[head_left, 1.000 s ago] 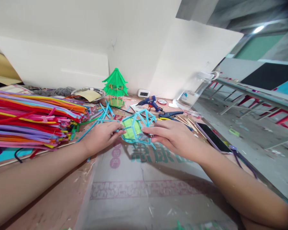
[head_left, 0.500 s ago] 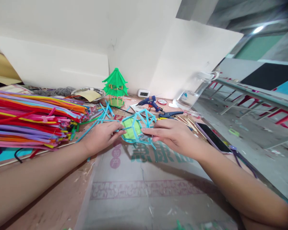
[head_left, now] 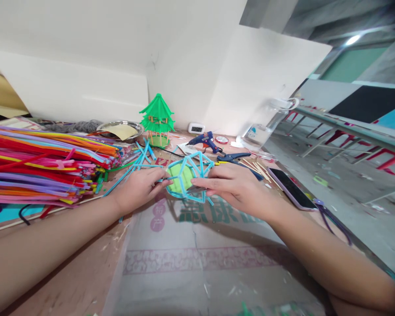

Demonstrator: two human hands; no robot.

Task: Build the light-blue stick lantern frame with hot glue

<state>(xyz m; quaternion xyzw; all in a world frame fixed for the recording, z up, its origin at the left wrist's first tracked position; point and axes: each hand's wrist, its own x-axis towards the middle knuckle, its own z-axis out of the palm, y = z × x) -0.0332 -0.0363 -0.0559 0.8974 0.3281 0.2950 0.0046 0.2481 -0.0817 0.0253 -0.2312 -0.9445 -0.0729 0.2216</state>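
Between my hands, above the plastic sheet, is a blue frame [head_left: 184, 179] built of pipe-cleaner strips, with a light green panel [head_left: 181, 174] at its left side. My left hand [head_left: 144, 185] pinches the frame's left edge between thumb and fingers. From the other side my right hand [head_left: 232, 186] grips it, forefinger reaching across toward the green panel. The right fingertips partly cover the frame there. Loose blue strips [head_left: 138, 160] lie just beyond my left hand.
Bundles of coloured pipe cleaners [head_left: 46, 162] fill the left. Behind stand a green pagoda model [head_left: 157, 120], a metal bowl [head_left: 136, 126], a small clock [head_left: 196, 127] and a glue gun [head_left: 204, 140]. Pliers [head_left: 233, 157], wooden sticks [head_left: 260, 170], a phone [head_left: 291, 188] and a water bottle [head_left: 261, 127] are at right.
The blue frame has turned slightly, so more of the green panel faces me. Both hands keep hold of it in nearly the same place.
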